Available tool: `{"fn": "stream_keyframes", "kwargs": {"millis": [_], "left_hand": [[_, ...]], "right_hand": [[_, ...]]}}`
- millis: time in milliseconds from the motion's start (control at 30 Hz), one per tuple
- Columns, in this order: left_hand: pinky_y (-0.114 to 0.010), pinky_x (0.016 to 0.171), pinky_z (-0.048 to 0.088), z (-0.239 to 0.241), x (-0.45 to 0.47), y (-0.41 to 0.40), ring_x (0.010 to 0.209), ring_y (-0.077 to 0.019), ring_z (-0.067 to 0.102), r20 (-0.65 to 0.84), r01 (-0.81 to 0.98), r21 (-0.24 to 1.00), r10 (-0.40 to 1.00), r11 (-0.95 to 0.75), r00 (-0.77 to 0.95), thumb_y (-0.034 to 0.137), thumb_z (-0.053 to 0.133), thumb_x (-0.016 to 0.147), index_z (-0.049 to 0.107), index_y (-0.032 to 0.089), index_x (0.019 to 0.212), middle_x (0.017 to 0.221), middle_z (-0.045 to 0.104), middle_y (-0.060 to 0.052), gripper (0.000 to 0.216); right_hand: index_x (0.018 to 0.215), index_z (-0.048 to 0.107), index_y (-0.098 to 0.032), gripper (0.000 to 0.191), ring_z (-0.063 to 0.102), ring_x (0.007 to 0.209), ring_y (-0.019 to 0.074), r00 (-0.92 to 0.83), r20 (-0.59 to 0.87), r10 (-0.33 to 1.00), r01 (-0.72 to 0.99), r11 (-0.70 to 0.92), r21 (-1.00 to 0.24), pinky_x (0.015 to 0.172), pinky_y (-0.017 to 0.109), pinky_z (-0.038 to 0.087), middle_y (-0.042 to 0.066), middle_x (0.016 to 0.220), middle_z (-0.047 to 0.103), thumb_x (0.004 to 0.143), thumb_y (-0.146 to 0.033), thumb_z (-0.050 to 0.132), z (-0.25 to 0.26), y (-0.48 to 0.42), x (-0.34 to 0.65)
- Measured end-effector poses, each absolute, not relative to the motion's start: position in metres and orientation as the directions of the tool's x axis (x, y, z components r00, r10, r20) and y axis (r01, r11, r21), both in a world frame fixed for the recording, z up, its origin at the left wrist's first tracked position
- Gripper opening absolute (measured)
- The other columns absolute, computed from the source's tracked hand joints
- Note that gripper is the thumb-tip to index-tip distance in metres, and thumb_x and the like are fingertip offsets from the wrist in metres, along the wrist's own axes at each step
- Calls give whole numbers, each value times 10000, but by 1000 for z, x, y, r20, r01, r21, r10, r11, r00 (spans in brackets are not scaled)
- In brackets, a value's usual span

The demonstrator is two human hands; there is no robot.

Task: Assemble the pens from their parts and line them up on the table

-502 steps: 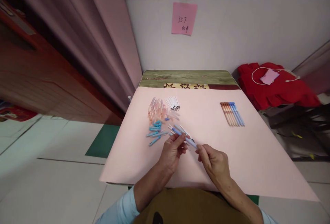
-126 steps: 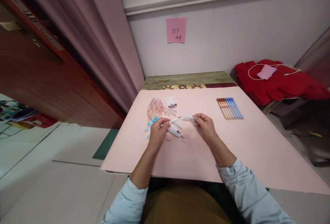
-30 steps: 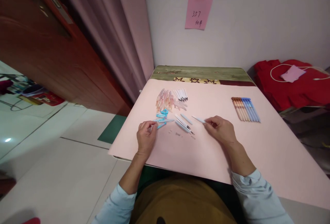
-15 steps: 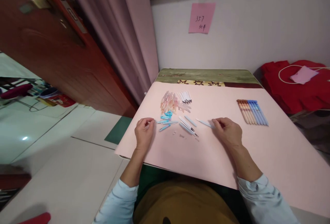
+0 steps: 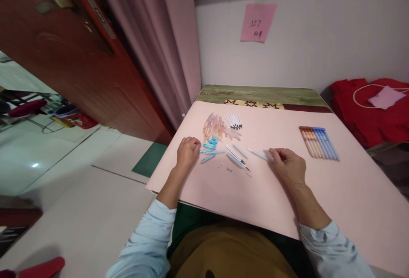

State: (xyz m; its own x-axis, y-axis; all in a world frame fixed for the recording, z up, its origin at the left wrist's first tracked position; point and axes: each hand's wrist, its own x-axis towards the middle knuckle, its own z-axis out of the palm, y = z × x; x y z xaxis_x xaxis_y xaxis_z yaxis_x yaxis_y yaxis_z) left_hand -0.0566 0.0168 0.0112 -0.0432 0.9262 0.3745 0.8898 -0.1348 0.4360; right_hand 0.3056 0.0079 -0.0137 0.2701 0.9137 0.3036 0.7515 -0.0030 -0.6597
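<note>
My right hand (image 5: pixel 289 166) pinches the rear end of a light blue pen barrel (image 5: pixel 259 154), whose pale tip points left over the table. My left hand (image 5: pixel 188 155) is closed, fingertips together beside the bright blue pen parts (image 5: pixel 210 146); what it holds, if anything, is hidden. Between the hands lie a light blue barrel (image 5: pixel 240 151), another barrel (image 5: pixel 234 161) and white refills with dark tips (image 5: pixel 235 154). Behind them are a pile of pinkish clear pen barrels (image 5: pixel 213 127) and a fan of white refills (image 5: pixel 234 121).
A row of brown-and-blue capped pens (image 5: pixel 319 143) lies at the right of the pink-covered table (image 5: pixel 230 197). Tiny bits (image 5: pixel 229 169) lie near the front. A wall stands behind, a red cloth (image 5: pixel 361 120) at right, a purple curtain (image 5: pixel 166 47) and wooden door (image 5: pixel 105 82) at left.
My left hand has shifted slightly up over the table, its fingers more curled beside the blue parts. My right hand still holds the light blue barrel. The view has turned slightly left.
</note>
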Motion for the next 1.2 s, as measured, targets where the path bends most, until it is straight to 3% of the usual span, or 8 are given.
{"fn": "stream_keyframes", "kwargs": {"millis": [267, 667, 1033, 1133, 1200], "left_hand": [[-372, 804, 439, 13, -53, 35, 888, -245, 564, 259, 878, 368, 941, -306, 219, 128, 550, 789, 675, 249, 792, 843, 667, -60, 174], [-354, 784, 414, 13, -55, 53, 869, -241, 564, 154, 868, 312, 922, -387, 355, 99, 626, 736, 675, 251, 784, 835, 658, -51, 167], [-420, 878, 360, 32, -47, 43, 940, -276, 562, 127, 877, 226, 906, -423, 404, 42, 544, 741, 630, 233, 824, 876, 643, -98, 226], [-445, 929, 341, 44, -46, 36, 954, -277, 565, 165, 878, 267, 916, -398, 366, 35, 537, 745, 625, 225, 836, 877, 647, -102, 228], [-434, 920, 361, 50, -41, 30, 930, -262, 568, 211, 861, 357, 929, -363, 305, 76, 546, 774, 613, 222, 837, 872, 649, -86, 173]], "right_hand": [[820, 768, -210, 415, 653, 703, 229, 255, 331, 909, 742, 35, -669, 655, 320, 443, 57, 759, 736, 832, -576, 571, -16, 8, 307], [804, 759, -211, 383, 650, 706, 216, 264, 319, 910, 720, 34, -693, 669, 313, 449, 45, 762, 733, 826, -555, 592, -17, 9, 307], [799, 759, -209, 406, 647, 695, 222, 250, 342, 906, 714, 66, -697, 672, 324, 457, 55, 753, 731, 835, -563, 566, -15, 8, 305], [787, 758, -212, 382, 645, 690, 214, 254, 340, 906, 715, 61, -696, 672, 319, 457, 47, 757, 731, 833, -544, 576, -13, 8, 304], [783, 758, -214, 358, 644, 690, 206, 257, 341, 904, 714, 60, -697, 673, 312, 455, 38, 758, 730, 833, -524, 586, -11, 8, 303]]}}
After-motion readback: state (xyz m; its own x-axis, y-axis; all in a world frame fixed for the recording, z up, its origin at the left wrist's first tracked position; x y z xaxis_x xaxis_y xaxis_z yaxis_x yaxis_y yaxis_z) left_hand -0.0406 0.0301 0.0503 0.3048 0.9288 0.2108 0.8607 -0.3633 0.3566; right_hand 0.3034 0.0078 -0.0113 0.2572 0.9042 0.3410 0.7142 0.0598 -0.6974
